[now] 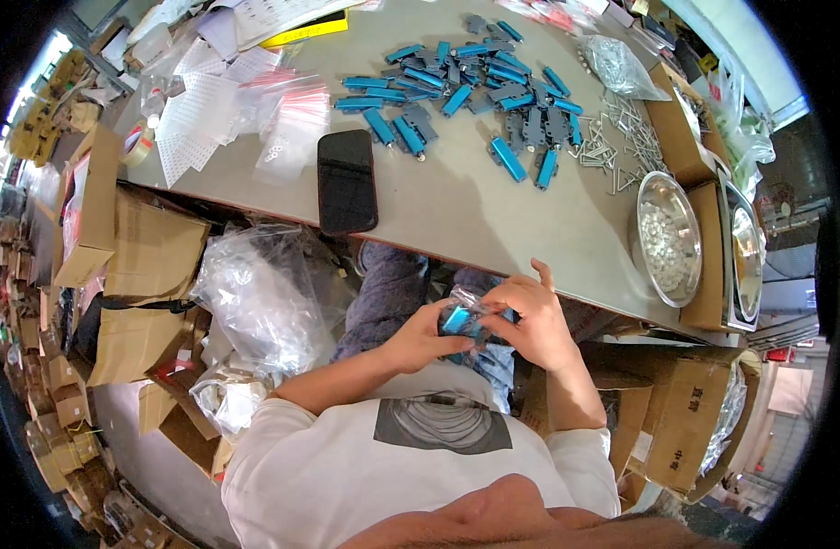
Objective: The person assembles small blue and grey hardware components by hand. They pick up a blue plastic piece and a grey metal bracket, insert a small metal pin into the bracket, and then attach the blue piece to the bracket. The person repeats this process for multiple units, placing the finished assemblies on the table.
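Observation:
Above my lap, just off the table's near edge, both hands hold a small transparent plastic bag (pixel 465 295) with blue and dark grey pieces in it. My left hand (pixel 420 340) grips the bag's left side, thumb below and fingers above. With thumb and fingertips, my right hand (pixel 535 322) pinches its right side, other fingers raised. The bag's lower part is partly hidden by my fingers. On the table ahead lies a loose pile of blue-and-grey door-catch-like parts (pixel 507 157). A black phone (pixel 346 183) rests near the edge, left of them.
Silver screws (pixel 617 146) lie scattered right of the pile. A metal bowl (pixel 656 188) holds small white pieces beside a cardboard box (pixel 705 247). Zip bags (pixel 292 128) and label sheets (pixel 195 119) cover the table's left. Open cartons (pixel 681 412) stand both sides of me.

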Demonstrator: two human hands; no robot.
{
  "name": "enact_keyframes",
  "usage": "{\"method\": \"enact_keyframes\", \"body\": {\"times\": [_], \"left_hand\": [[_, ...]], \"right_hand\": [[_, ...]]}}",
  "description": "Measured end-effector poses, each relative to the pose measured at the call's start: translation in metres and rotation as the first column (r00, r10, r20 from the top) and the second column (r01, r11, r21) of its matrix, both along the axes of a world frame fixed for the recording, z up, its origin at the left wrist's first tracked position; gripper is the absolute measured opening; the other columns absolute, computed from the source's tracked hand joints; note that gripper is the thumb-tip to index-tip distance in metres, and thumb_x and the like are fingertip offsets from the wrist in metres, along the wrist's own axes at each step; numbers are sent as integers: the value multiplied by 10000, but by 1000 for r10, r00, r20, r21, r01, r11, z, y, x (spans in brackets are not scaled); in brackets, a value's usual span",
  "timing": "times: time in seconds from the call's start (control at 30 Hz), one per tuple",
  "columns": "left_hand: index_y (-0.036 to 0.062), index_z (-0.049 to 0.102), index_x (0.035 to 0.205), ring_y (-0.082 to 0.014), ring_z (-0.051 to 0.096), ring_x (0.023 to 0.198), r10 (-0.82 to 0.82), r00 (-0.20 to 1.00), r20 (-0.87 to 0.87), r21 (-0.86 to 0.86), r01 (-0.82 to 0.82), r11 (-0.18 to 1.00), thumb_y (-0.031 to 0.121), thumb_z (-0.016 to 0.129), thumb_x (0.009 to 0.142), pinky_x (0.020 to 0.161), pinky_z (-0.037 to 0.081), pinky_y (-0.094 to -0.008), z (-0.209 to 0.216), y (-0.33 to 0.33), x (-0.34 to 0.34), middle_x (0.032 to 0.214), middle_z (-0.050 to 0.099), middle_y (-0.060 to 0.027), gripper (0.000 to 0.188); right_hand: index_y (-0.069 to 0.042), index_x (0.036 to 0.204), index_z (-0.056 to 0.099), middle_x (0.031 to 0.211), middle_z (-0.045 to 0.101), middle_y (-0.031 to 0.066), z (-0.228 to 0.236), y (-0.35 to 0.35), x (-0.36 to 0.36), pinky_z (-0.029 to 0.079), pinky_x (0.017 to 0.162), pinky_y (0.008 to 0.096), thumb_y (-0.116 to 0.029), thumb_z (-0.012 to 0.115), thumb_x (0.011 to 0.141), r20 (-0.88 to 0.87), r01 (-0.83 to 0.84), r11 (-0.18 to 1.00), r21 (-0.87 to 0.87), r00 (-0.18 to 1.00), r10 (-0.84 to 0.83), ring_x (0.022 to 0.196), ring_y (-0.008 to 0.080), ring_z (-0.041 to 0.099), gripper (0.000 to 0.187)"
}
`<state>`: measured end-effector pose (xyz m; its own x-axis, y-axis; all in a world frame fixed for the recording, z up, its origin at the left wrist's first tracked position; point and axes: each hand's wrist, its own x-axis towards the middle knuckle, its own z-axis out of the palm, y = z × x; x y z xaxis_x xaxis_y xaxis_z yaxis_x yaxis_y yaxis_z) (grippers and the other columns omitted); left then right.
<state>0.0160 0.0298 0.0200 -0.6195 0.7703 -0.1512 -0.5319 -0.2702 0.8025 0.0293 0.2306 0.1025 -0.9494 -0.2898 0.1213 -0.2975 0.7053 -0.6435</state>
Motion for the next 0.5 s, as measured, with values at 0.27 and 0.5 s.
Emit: {"method": "enact_keyframes", "body": {"times": [0.27,0.5], "left_hand": [[10,550,1186,-123,607,963,-28,1000,8,35,27,999,43,685,847,878,474,-291,-1,0,-4,1069,647,-51,366],[15,563,1156,-142,618,934,-81,996,-32,30,82,996,66,697,840,850,479,-293,-2,-2,-6,1020,662,-63,346]], "right_hand": [[-147,784,626,770,639,-11,-20,1,3,264,1050,550,-49,774,676,-200,20,1000,-9,980,-21,845,184,651,208],[-155,750,627,777,662,-15,-31,-7,4,223,1079,482,-35,804,656,-279,33,996,-81,959,-54,831,158,651,234]]}}
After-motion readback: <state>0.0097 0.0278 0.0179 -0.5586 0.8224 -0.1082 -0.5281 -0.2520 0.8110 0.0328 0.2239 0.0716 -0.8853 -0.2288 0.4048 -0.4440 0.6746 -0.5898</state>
